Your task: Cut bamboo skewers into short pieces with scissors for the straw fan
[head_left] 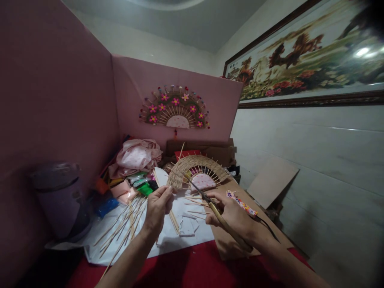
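A half-round fan frame [199, 162] of thin sticks, woven with tan twine, stands upright over the table. A pale, pink-dotted half-disc [203, 182] fills its lower middle. My left hand [159, 206] is closed in a pinch at the fan's lower left end. In my right hand [229, 214] are scissors [220, 220] with long yellowish handles. Their dark blades point up and left, in front of the half-disc; whether they touch anything I cannot tell. One long stick [181, 152] rises above the fan's left part.
Loose sticks [121, 228] lie on white sheeting [168, 248] at left. A flower-patterned glue gun [244, 205] with a black cord rests on brown board [223, 244] at right. Behind are bundled pink cloth [139, 154] and a finished flowered fan [175, 106] on a pink panel.
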`<state>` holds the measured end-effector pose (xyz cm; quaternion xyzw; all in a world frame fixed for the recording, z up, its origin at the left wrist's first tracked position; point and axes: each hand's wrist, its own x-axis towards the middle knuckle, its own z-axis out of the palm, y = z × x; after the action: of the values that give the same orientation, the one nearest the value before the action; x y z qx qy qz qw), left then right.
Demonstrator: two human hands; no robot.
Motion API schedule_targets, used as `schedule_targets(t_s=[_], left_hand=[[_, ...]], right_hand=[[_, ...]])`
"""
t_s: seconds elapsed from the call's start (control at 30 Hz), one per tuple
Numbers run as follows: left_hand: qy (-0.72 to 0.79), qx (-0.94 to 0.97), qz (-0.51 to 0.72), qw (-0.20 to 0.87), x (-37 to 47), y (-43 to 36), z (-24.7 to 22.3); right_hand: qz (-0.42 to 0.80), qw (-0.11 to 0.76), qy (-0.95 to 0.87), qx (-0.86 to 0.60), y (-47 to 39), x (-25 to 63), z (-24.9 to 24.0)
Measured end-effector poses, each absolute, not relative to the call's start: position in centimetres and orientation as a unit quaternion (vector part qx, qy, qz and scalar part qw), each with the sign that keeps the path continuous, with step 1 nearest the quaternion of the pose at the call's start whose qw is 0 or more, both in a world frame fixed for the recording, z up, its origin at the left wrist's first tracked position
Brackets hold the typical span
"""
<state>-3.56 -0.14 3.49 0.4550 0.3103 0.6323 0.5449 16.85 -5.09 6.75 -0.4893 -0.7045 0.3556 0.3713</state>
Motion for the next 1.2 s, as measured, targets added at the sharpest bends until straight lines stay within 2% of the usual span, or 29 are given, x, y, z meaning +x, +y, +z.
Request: schedule_targets(t_s=[0.1,0.27,0.93,1.2], left_hand=[[0.304,0.459,0.63,0.548,-3.4,-0.4,3.6],[0.3,0.474,0.613,0.557,-3.3,-0.6,3.4],[0.301,0.503,0.588,0.557,-3.0,-1.0,3.4],[0.308,0.513,0.576,0.557,-3.0,-1.1,3.3]], right_hand=[[0.316,0.327,-0.738,-0.498,-5.9,17.4,7.0],[0.263,0.317,-0.76,-0.502,-6.1,17.5,7.1],[0.337,0.251,-0.779,-0.465,-3.9,16.6,7.8],[0.282,0.248,-0.799,-0.47,-3.1,16.6,7.4]])
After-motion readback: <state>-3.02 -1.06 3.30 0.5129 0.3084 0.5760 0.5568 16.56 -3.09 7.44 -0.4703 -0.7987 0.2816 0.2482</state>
